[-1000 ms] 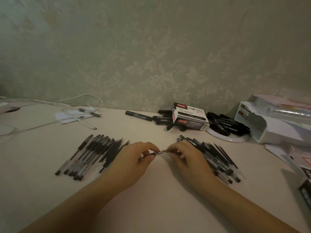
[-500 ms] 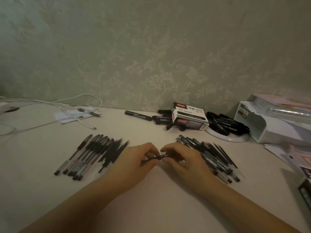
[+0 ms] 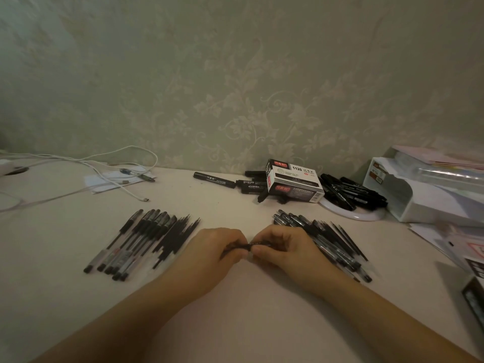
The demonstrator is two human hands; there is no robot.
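1. The left hand [image 3: 209,254] sits palm down at mid-view, its fingers curled, thumb and fingertips pinching the left end of a thin dark pen [image 3: 245,246].
2. The right hand [image 3: 285,248] faces it, knuckles up and fingers bent, thumb and forefinger pinching the pen's right end.
3. The fingertips of the two hands come very close together; whether they touch cannot be told.
4. The left forearm [image 3: 125,318] and the right forearm [image 3: 379,315] are bare and converge from the lower corners, wrists roughly straight.
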